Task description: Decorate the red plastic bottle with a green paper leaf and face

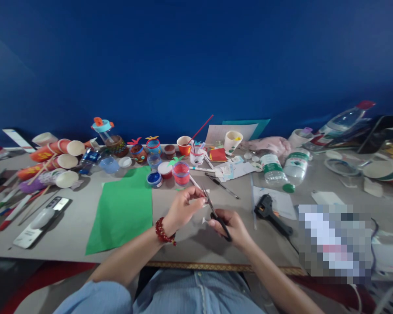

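My right hand [228, 224] is wrapped round the black handles of the scissors [221, 224], whose blades point up and away to the left. My left hand [188, 207] has its fingertips pinched beside the blades; the small piece between them is too small to make out. A small white scrap [205, 220] lies close to the scissors and my right hand. Left of my left hand, a green sheet [124, 209] rests on the table. Behind my hands stand a red paint tub [181, 174] with green leaf shapes and a blue paint jar [154, 178].
A black glue gun [271, 213] lies right of my right hand, with plastic bottles [272, 168] behind it. Stacked paper cups [65, 161] and a phone [41, 222] are at the left. A pen [227, 188] lies beyond the scissors.
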The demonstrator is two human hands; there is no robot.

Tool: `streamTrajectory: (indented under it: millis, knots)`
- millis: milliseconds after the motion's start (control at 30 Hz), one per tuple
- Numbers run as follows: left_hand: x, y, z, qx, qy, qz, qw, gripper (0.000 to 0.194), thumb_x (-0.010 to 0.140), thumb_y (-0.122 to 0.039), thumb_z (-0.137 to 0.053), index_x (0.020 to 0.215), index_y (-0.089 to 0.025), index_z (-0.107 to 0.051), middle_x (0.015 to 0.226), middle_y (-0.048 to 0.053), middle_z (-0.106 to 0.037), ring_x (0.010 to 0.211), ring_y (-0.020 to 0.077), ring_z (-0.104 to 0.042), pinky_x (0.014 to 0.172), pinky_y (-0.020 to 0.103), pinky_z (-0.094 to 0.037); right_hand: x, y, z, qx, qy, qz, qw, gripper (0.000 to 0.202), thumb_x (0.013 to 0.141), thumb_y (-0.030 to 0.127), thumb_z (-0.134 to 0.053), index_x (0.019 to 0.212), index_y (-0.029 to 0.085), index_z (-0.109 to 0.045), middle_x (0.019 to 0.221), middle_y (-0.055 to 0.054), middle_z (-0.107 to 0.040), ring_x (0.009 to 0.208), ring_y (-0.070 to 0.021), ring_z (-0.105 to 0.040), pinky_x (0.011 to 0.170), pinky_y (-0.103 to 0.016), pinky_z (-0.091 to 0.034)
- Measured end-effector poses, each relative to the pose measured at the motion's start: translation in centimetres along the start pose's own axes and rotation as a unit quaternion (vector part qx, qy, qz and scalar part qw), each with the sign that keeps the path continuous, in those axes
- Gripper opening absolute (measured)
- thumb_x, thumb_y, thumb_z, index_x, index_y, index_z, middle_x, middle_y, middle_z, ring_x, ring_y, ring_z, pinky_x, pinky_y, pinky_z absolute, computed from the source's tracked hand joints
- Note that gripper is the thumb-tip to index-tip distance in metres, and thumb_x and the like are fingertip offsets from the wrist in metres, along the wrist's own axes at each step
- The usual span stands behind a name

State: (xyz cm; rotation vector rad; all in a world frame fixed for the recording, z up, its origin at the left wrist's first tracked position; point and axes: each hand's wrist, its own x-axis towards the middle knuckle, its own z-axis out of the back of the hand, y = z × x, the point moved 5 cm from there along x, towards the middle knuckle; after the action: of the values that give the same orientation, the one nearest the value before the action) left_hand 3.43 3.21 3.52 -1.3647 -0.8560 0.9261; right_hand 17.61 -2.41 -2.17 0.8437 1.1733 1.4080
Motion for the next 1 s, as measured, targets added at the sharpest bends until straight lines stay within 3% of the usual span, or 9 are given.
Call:
streamTrajectory:
  millis: [533, 1000]
  knots:
    - [0.5, -0.1, 0.6, 0.027, 0.025, 0.034, 0.999, 0.009, 0.077, -0.023, -0.061, 0.079, -0.015, -0.063, 0.078, 0.005, -0.069, 0.068, 0.0128, -0.058, 0.057, 0.021, -0.043, 0.4, -0.1, 0.9, -0.077, -0.002, 0.016, 0.997, 0.058, 0.073, 0.071, -0.059, 0.055, 0.021, -0.037, 0.052, 0.006, -0.029, 0.051, -0.0095, -0.029, 0.047, -0.022, -0.019]
    - [1.1, -0.1, 0.9, 0.077, 0.043, 0.007, 0.996, 0.008, 0.076, -0.018, -0.060, 0.079, -0.015, -0.067, 0.078, 0.005, -0.073, 0.074, 0.0162, -0.065, 0.071, 0.026, -0.048, 0.4, -0.1, 0.8, -0.108, -0.005, 0.015, 0.994, 0.054, 0.076, 0.063, -0.062, 0.056, 0.020, -0.036, 0.054, 0.006, -0.027, 0.053, -0.0093, -0.027, 0.048, -0.022, -0.019]
